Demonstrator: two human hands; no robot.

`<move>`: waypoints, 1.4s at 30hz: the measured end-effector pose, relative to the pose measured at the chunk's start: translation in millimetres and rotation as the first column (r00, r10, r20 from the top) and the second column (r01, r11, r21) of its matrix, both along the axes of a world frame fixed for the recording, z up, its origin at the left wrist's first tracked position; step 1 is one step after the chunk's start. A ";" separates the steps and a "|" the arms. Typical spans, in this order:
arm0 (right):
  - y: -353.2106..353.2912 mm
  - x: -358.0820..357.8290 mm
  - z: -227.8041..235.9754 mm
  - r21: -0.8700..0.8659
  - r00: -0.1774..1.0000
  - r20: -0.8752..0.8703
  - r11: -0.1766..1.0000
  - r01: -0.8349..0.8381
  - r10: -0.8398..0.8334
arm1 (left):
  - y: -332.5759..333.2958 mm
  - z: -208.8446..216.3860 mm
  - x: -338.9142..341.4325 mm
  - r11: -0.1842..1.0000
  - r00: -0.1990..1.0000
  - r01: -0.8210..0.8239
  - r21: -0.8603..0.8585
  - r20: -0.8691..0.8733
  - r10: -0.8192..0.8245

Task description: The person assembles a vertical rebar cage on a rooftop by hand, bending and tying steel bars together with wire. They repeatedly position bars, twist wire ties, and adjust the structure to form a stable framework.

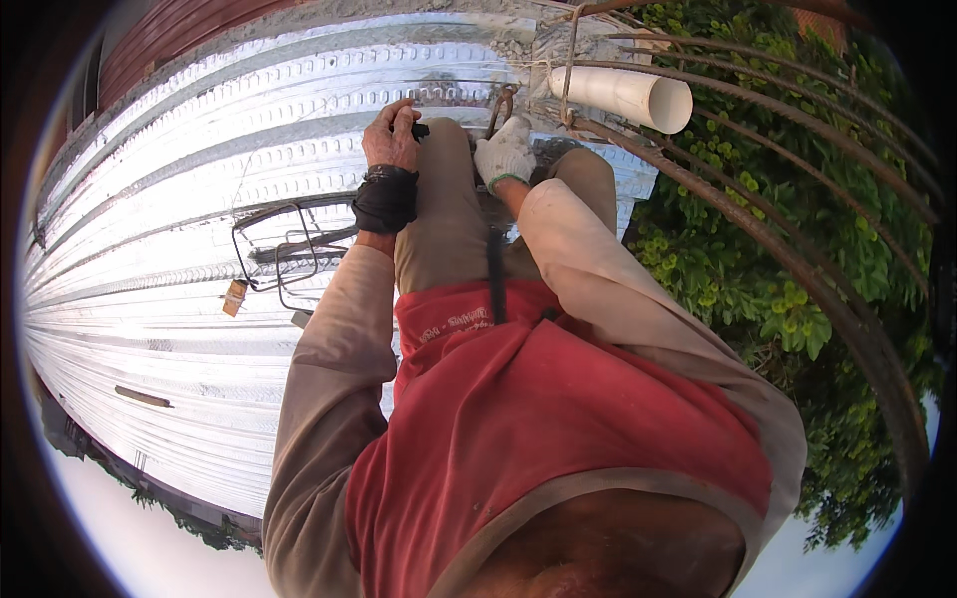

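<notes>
My left hand (392, 136) is bare, with a black wrap (385, 199) round the wrist. It is beside my left knee, its fingers curled at a small black thing (421, 131) that I cannot make out. Between my knees is my right hand (506, 153) in a whitish knit glove, its fingers closed. A rusty, bent metal piece (499, 108) stands up from the glove's far side and seems to be gripped by it. The glove hides its lower end. Both forearms are in long, light brown sleeves.
Ribbed silver metal decking (179, 229) spreads to the left, carrying a black wire frame (284, 244) and a short bar (143, 397). A white plastic pipe (623, 95) lies at the far right. Rusty rebar (758, 214) curves along that edge, with leafy foliage (797, 319) beyond.
</notes>
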State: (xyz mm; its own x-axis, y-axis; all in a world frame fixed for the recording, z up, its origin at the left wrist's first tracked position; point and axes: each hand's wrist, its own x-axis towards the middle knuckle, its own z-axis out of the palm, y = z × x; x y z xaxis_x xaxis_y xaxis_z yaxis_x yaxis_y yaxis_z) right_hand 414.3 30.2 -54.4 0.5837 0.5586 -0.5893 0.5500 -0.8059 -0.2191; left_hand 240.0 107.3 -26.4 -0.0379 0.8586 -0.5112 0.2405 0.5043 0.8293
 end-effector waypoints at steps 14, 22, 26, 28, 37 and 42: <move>-47.7 27.5 99.5 -0.329 0.308 -0.788 0.786 0.523 -0.534 | -17.5 -3.1 71.9 0.761 0.746 0.626 -0.171 -0.156 -0.648; -103.6 25.4 125.7 0.117 0.566 -0.794 0.859 0.498 -0.221 | -57.1 43.9 94.7 0.677 0.667 0.736 -0.019 -0.152 -0.729; -108.9 42.1 118.3 -0.126 0.224 -0.902 0.722 0.681 -0.369 | -68.0 87.7 93.4 0.745 0.768 0.636 0.204 -0.264 -0.583; -107.6 40.7 110.3 -0.150 0.098 -0.945 0.678 0.720 -0.313 | -47.0 119.4 103.4 0.555 0.829 0.549 0.625 -0.327 -0.453; -128.6 54.0 142.6 -0.265 -0.270 -0.960 0.585 0.767 -0.080 | 12.3 432.0 280.5 -0.107 0.927 0.051 0.993 -0.087 -0.364; -130.3 41.3 159.3 -0.238 -0.259 -0.965 0.600 0.763 -0.054 | 58.9 436.6 310.6 -0.172 0.982 0.089 0.981 -0.116 -0.152</move>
State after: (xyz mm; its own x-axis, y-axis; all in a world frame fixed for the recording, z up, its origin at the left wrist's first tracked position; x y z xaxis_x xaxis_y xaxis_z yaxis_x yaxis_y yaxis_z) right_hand 455.6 -100.1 104.9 -0.0733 0.7743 -0.6285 -0.8872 -0.3385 -0.3136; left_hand 550.6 166.2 410.2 0.1255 0.3560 0.9260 0.1412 -0.9303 0.3385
